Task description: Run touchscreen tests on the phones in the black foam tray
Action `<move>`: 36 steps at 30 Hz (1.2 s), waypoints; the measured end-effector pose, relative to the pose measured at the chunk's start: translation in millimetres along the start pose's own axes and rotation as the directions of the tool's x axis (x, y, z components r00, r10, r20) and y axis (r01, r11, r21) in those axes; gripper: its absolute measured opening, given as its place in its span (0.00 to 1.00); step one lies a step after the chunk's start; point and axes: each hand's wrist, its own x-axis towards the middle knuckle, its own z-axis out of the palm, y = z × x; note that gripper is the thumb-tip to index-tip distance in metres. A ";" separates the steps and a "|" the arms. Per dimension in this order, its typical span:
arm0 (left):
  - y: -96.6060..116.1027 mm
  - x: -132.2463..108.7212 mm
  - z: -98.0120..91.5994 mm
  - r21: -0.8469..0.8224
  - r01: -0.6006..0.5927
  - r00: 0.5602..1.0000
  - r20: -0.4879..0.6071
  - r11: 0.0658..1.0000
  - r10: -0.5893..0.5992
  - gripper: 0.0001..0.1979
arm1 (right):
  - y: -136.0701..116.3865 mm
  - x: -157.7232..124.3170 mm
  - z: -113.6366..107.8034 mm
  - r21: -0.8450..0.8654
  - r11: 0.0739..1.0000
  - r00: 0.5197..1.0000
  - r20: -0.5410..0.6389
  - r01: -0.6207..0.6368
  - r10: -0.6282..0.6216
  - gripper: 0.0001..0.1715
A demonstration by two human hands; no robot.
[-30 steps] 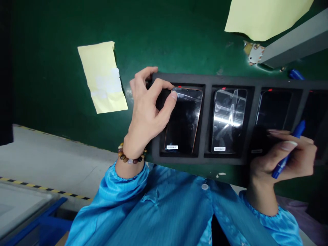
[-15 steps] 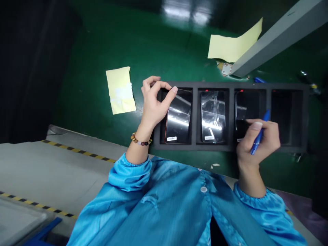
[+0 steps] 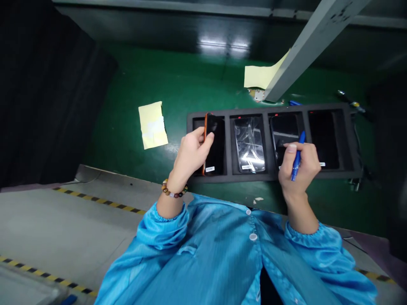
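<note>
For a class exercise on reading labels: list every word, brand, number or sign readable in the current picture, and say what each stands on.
None can be read.
White label on the orange-edged phone in the left hand: too small.
White label on the middle-left phone: too small.
White label on the rightmost phone: too small.
Dark marks on the grey post: cannot tell whether they are writing.

The leftmost phone (image 3: 218,148) is faced in glossy black, edged in bright orange and marked with a white label (image 3: 210,169). It is framed by a dark grey tray (image 3: 228,146). Deep blue is shown by the pen (image 3: 298,156), lighter blue by the jacket (image 3: 222,245). The table (image 3: 190,80) is coloured green; the floor (image 3: 95,228), pale grey, is crossed by yellow-and-black striped tape (image 3: 103,202). Brown, black and pale beads are mixed in the bracelet (image 3: 173,195).
</note>
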 end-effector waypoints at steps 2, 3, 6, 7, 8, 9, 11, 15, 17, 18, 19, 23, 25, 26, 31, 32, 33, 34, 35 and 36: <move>-3.7 -2.5 3.7 -0.249 0.033 0.998 -0.043 0.968 -0.045 0.15 | -0.2 0.8 -0.3 0.010 1.000 1.000 0.001 0.014 -0.014 0.15; -4.3 -4.1 5.9 -0.378 0.034 0.995 -0.074 0.925 -0.067 0.15 | -0.3 1.0 -0.5 0.015 1.000 1.000 0.006 0.016 -0.016 0.15; 1.4 -9.8 12.9 -0.692 0.005 0.970 -0.173 0.722 -0.172 0.21 | -0.4 0.7 -1.4 0.035 0.999 1.000 0.032 0.000 -0.001 0.16; 5.3 -11.6 14.9 -0.765 0.000 0.963 -0.174 0.644 -0.207 0.22 | -0.1 0.3 -1.6 0.041 0.999 0.999 0.038 -0.008 0.006 0.16; 9.6 -13.1 16.5 -0.825 0.013 0.963 -0.142 0.565 -0.229 0.23 | 0.2 -0.3 -1.8 0.046 0.999 0.999 0.041 -0.016 0.014 0.17; 13.9 -14.3 17.6 -0.872 0.044 0.969 -0.082 0.487 -0.235 0.25 | 0.7 -0.9 -2.0 0.051 0.998 0.999 0.043 -0.023 0.021 0.17; 21.1 -15.6 18.7 -0.924 0.135 0.978 0.066 0.357 -0.199 0.32 | 1.6 -1.9 -2.4 0.062 0.998 0.999 0.046 -0.032 0.029 0.17; 25.3 -14.4 19.1 -0.944 0.240 0.969 0.217 0.227 -0.122 0.42 | 2.3 -2.4 -3.4 0.073 0.997 0.998 0.057 -0.035 0.031 0.17; 23.9 -12.5 19.2 -0.948 0.236 0.969 0.214 0.211 -0.124 0.42 | 2.2 -2.1 -3.7 0.078 0.997 0.998 0.053 -0.021 0.017 0.17; 23.2 -11.6 19.1 -0.951 0.232 0.970 0.209 0.206 -0.126 0.42 | 2.1 -1.9 -3.7 0.082 0.997 0.999 0.051 -0.014 0.010 0.16; 22.7 -10.8 18.9 -0.953 0.227 0.970 0.204 0.202 -0.128 0.42 | 2.1 -1.7 -3.6 0.086 0.996 0.999 0.048 -0.008 0.004 0.16; 23.8 -9.6 17.7 -0.961 0.213 0.972 0.191 0.179 -0.134 0.42 | 2.3 -1.6 -2.7 0.095 0.995 0.999 0.045 -0.007 0.003 0.15; 25.3 -9.9 17.3 -0.964 0.206 0.974 0.184 0.170 -0.134 0.42 | 2.1 -1.5 -2.3 0.103 0.995 0.999 0.039 -0.009 0.005 0.15; 25.9 -10.1 17.1 -0.964 0.206 0.973 0.184 0.168 -0.136 0.42 | 1.8 -1.4 -2.2 0.107 0.994 0.999 0.037 -0.009 0.005 0.15; 27.5 -10.0 16.6 -0.959 0.233 0.964 0.205 0.161 -0.168 0.43 | 0.3 -0.4 -2.9 0.088 0.996 0.999 0.042 -0.014 0.010 0.17; 27.8 -9.9 16.6 -0.959 0.237 0.964 0.213 0.153 -0.160 0.43 | 0.2 -0.3 -3.1 0.079 0.997 0.999 0.044 -0.018 0.015 0.17; 28.1 -9.9 16.6 -0.960 0.240 0.964 0.219 0.144 -0.149 0.43 | 0.1 -0.3 -3.2 0.071 0.997 0.999 0.047 -0.022 0.019 0.17; 28.4 -9.9 16.8 -0.961 0.241 0.965 0.222 0.137 -0.137 0.43 | 0.2 -0.4 -3.2 0.067 0.997 0.999 0.048 -0.024 0.021 0.18; 28.6 -10.0 16.9 -0.962 0.241 0.966 0.224 0.132 -0.130 0.43 | 0.4 -0.5 -3.2 0.065 0.998 0.999 0.048 -0.022 0.019 0.18; 28.8 -10.0 17.1 -0.962 0.242 0.966 0.225 0.130 -0.129 0.43 | 0.7 -0.6 -3.2 0.064 0.998 0.999 0.049 -0.021 0.018 0.17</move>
